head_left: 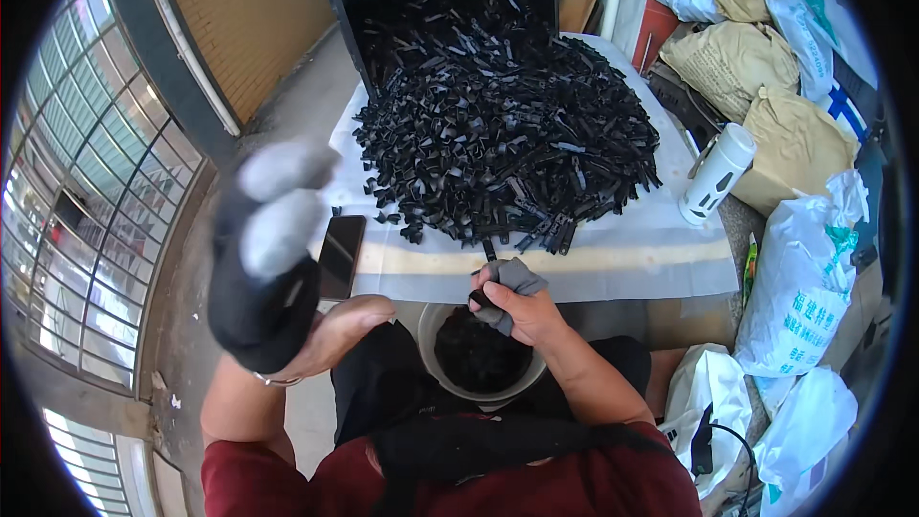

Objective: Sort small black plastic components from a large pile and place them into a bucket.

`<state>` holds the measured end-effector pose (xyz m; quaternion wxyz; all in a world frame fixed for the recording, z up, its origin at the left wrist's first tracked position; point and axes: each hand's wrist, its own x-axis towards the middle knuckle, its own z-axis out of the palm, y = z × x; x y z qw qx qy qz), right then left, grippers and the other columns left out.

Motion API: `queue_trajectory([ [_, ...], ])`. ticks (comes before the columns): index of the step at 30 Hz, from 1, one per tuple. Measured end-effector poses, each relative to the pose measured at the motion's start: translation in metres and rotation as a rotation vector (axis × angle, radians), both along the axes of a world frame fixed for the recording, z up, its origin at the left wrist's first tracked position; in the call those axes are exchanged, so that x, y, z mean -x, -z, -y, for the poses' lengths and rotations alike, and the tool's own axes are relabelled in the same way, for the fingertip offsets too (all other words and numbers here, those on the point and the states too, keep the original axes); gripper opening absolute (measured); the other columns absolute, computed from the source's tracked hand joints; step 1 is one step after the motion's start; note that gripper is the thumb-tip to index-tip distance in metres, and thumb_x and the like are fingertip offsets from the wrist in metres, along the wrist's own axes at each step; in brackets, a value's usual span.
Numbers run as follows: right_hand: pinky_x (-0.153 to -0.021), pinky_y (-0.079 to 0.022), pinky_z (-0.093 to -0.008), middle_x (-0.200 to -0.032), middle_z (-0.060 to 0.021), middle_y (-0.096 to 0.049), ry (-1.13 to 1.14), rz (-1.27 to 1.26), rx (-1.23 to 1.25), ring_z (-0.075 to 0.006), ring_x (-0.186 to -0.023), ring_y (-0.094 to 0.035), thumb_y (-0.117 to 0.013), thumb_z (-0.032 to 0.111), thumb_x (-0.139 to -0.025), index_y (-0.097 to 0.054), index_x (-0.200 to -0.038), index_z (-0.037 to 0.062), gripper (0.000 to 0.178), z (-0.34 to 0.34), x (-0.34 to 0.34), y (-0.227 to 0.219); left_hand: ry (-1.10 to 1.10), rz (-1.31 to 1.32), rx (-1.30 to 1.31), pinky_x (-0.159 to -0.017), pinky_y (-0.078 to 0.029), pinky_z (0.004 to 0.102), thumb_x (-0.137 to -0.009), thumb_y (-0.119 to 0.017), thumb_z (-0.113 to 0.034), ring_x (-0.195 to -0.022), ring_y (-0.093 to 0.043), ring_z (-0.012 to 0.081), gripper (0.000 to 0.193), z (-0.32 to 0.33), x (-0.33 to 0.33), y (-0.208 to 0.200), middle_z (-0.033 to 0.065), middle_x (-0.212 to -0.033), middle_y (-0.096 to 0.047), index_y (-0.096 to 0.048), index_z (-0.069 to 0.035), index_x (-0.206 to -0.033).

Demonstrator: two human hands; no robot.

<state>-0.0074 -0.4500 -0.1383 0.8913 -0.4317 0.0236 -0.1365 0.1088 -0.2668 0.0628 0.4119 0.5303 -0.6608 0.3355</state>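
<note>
My right hand (517, 304), with grey fabric around its fingers, is closed in a pinch on a small black piece (478, 298) at the table's near edge. Just beyond its fingers a narrow black strip (489, 250) points towards the pile; whether the hand touches it I cannot tell. Raised at the left is my left hand (268, 278), in a black covering with pale grey fingertips smeared by motion. Its bare thumb stands apart and nothing shows in its grip. A big heap of small black clip-like pieces (498, 134) spreads over the table.
The heap spills from a tipped black crate (349, 33) onto the pale-covered table (632, 273). A phone (342, 257) lies at the left edge, a white bottle (718, 172) stands at the right. Below, a bucket (428, 349) between my legs holds dark pieces. Filled sacks (795, 278) line the right.
</note>
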Motion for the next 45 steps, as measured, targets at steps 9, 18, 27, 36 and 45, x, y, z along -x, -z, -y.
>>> queue_trajectory([
  [9, -0.063, -0.047, -0.0236, -0.084, -0.0018, -0.055, 0.130, -0.177, -0.026, -0.0095, -0.073, -0.054, -0.056, 0.008, -0.085, -0.051, -0.095, 0.0026, 0.013, -0.016, 0.012, 0.010, -0.082, -0.393, -0.756, -0.067, -0.045, 0.0360, -0.081, -0.059, -0.025, -0.077, -0.056, 0.0292, 0.023, 0.046, 0.018, 0.177, 0.0138, -0.086, -0.058, -0.057, -0.007, -0.096],
  [18, -0.056, -0.047, -0.0308, -0.076, -0.0090, -0.058, 0.324, -0.181, 1.103, -0.0188, -0.060, -0.058, -0.054, 0.011, -0.084, -0.055, -0.095, 0.0011, 0.015, 0.014, 0.001, 0.017, 0.085, -1.481, -0.731, -0.079, -0.043, 0.0260, -0.085, -0.057, -0.033, -0.088, -0.055, 0.0098, 0.035, 0.045, 0.006, 0.221, 0.0017, -0.096, -0.063, -0.060, -0.004, -0.104],
  [27, -0.062, -0.045, -0.0365, -0.087, -0.0099, -0.058, 0.459, -0.110, 2.096, -0.0283, -0.074, -0.057, -0.056, 0.014, -0.069, -0.060, -0.081, 0.0116, 0.013, 0.049, -0.036, 0.003, 0.187, -1.822, -0.683, -0.083, -0.042, 0.0235, -0.082, -0.063, -0.029, -0.094, -0.055, 0.0133, 0.044, 0.056, -0.022, 0.216, 0.0085, -0.103, -0.061, -0.056, 0.006, -0.107],
  [36, -0.069, -0.046, -0.0346, -0.090, -0.0106, -0.061, 0.563, 0.025, 1.615, -0.0279, -0.082, -0.058, -0.060, 0.009, -0.076, -0.058, -0.097, 0.0052, 0.022, 0.039, -0.013, -0.005, 0.117, -1.892, -0.682, -0.076, -0.044, 0.0230, -0.080, -0.065, -0.015, -0.087, -0.055, 0.0120, 0.031, 0.058, -0.022, 0.223, 0.0053, -0.097, -0.062, -0.058, 0.000, -0.106],
  [45, -0.082, -0.043, -0.0363, -0.101, -0.0095, -0.059, 0.335, -0.005, 1.670, -0.0267, -0.093, -0.056, -0.061, 0.018, -0.078, -0.057, -0.106, 0.0069, 0.030, 0.014, 0.008, 0.007, 0.175, -1.575, -0.854, -0.083, -0.042, 0.0233, -0.086, -0.058, -0.018, -0.092, -0.054, 0.0104, 0.029, 0.056, -0.002, 0.195, 0.0040, -0.100, -0.062, -0.058, 0.001, -0.108],
])
